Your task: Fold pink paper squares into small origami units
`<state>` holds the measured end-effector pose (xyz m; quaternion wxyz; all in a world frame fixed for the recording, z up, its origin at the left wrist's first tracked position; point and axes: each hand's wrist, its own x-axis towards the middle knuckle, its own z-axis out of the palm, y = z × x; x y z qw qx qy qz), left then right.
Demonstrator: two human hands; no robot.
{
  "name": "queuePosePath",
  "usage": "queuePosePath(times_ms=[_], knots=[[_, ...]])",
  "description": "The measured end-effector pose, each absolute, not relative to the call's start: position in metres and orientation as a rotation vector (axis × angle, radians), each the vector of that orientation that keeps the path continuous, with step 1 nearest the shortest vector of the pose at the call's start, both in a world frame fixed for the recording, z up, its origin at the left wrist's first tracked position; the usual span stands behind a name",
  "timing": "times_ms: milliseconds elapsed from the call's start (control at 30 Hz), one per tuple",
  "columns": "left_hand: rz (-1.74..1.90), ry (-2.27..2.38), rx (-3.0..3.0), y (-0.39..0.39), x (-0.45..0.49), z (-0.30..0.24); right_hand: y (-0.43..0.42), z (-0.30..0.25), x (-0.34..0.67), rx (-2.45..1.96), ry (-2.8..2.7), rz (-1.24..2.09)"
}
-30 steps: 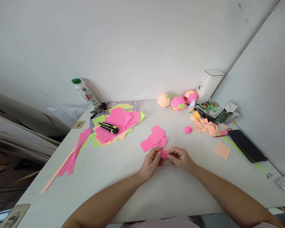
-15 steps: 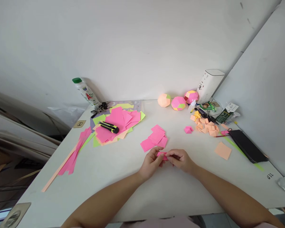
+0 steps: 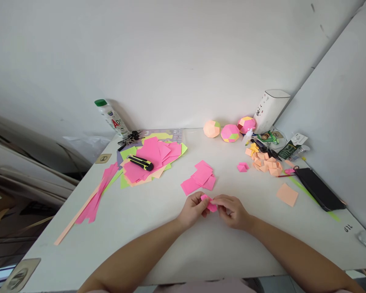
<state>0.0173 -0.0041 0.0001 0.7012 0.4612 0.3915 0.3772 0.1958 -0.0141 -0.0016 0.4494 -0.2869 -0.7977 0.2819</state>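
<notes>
A small folded pink paper is pinched between the thumb and fingers of my left hand, low over the table. My right hand is at the paper's right side, its curled fingertips gripping that edge. Part of the paper is hidden behind the fingers. Just beyond my hands lie several flat pink paper squares, overlapping. Further right sits a folded pink paper piece.
At left are a box cutter on a paper pile, paper strips, keys and a bottle. Rightward are paper balls, folded orange pieces, an orange square and a black pouch.
The pink paper has turned in my fingers and shows more of its face. My right hand's fingers have shifted along its right edge. The view has moved slightly.
</notes>
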Motion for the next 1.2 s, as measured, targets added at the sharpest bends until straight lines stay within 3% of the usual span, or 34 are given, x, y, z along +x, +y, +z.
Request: queuePosePath(times_ms=[367, 933, 1200], knots=[[0.801, 0.909, 1.057, -0.0064, 0.0202, 0.0002, -0.0107, 0.0051, 0.1961, -0.738, -1.999, 0.495], [0.767, 0.850, 1.234, -0.0086, 0.0187, 0.0047, -0.0112, 0.0060, 0.1956, -1.123, -1.594, 1.292], [0.767, 0.855, 1.254, -0.0091, 0.0192, 0.0023, -0.0093, 0.0053, 0.1975, -1.172, -1.526, 1.431]])
